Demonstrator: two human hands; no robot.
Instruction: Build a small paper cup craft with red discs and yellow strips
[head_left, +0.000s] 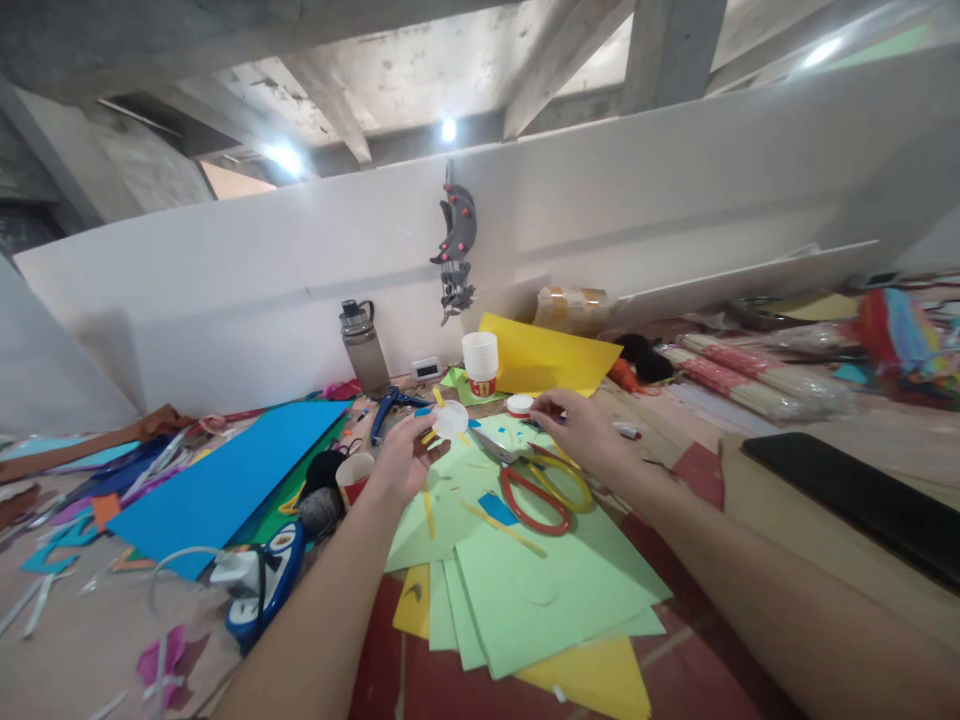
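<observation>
My left hand (407,455) is closed on a round white paper disc (451,420) with yellow strips attached at its edge. My right hand (571,425) has its fingers drawn together beside a small round white piece with a red rim (519,404); what it pinches, if anything, is too small to make out. Below the right hand lie scissors with red and yellow handles (534,498), blades spread, on light green paper sheets (551,590). Yellow paper strips (504,528) and a blue paper scrap (496,508) rest on the green sheets.
Stacked paper cups (481,362), a yellow sheet (551,355) and a bottle (364,348) stand along the back. Left are a paper cup (354,478), dark yarn (321,508), a blue sheet (240,480) and a power strip (266,590). A black slab (855,495) lies right.
</observation>
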